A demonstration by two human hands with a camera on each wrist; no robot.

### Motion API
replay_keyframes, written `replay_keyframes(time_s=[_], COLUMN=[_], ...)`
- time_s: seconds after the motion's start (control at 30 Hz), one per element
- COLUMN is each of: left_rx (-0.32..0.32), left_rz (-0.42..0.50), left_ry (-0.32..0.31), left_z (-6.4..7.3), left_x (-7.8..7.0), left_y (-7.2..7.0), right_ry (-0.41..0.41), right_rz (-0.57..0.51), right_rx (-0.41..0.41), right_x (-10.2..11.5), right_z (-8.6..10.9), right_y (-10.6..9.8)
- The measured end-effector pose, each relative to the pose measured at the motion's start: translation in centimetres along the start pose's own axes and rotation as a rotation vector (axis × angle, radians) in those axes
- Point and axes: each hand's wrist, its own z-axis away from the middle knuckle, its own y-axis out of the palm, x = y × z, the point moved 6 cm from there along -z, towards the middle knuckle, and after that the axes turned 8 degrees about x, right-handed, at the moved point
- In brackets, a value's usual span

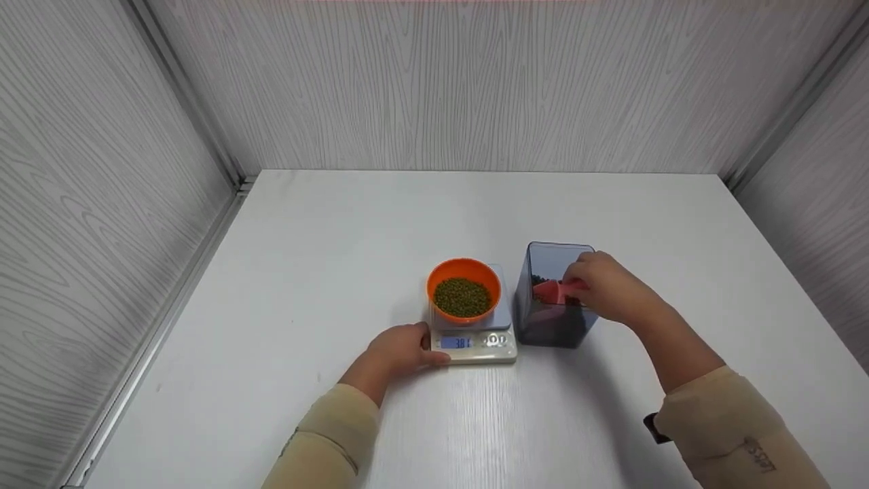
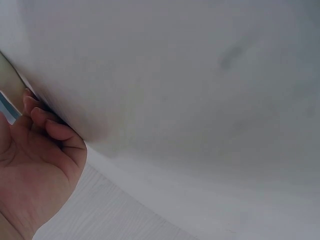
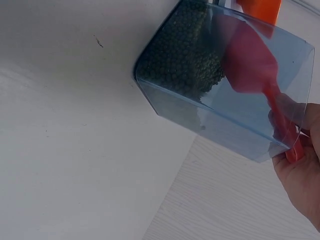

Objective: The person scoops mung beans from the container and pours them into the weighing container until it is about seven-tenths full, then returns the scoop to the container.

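Note:
A kitchen scale with a lit display carries an orange bowl of small green beans. My left hand holds the scale by its front left corner, thumb along the front edge and fingers at the side. Right of the scale stands a tall clear bluish container. My right hand grips the handle of a red scoop at the container's mouth. The scoop's head is inside, above the beans at the bottom, as the right wrist view shows through the wall.
Everything stands on a white table. Grey wood-grain panels rise behind it and on both sides. The container is close beside the scale's right edge.

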Motion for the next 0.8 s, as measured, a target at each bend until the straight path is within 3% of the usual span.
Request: replay_keyframes(time_s=[0.53, 0.8], left_rx=[-0.003, -0.002], left_rz=[-0.005, -0.004], left_ry=[0.01, 0.002], left_z=[0.1, 0.0], left_x=[0.1, 0.1], left_y=[-0.2, 0.0], right_ry=[0.119, 0.107], right_rz=[-0.23, -0.303], right_rx=[-0.073, -0.141], right_x=[-3.3, -4.3], right_z=[2.1, 3.0], right_y=[-0.8, -0.7])
